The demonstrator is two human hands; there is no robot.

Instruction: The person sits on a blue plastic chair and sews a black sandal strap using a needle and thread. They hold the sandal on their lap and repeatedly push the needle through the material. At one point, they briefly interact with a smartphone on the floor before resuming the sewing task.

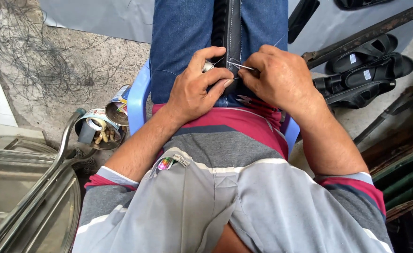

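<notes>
- Strap (228, 28), black with white stitching, lies lengthwise between the jeans-clad knees (178, 37), running from the hands toward 12 o'clock.
- Left hand (195, 89) rests on the left thigh, fingers curled; thumb and forefinger press together against the strap's edge, and a small metal piece (208, 66) shows under the fingers.
- Right hand (279, 77) is closed in a pinch on a needle (240, 66), which points toward 9 o'clock across the strap.
- Thread (278, 42) runs thin from the right hand toward 1 o'clock.
- Snips (245, 99) lie on the lap just below the right hand, partly hidden by it.
- Chair (138, 100), blue plastic, shows at both sides of the lap.
- Tins (106, 119) stand on the concrete at 9 o'clock of the chair, one holding small pieces.
- Wire tangle (38, 56) spreads over the ground at 10 o'clock.
- Sandals (363, 70), black, sit stacked at 2 o'clock beside a rusty bar (370, 33).
- Metal frame (33, 192) fills the 8 o'clock corner.
</notes>
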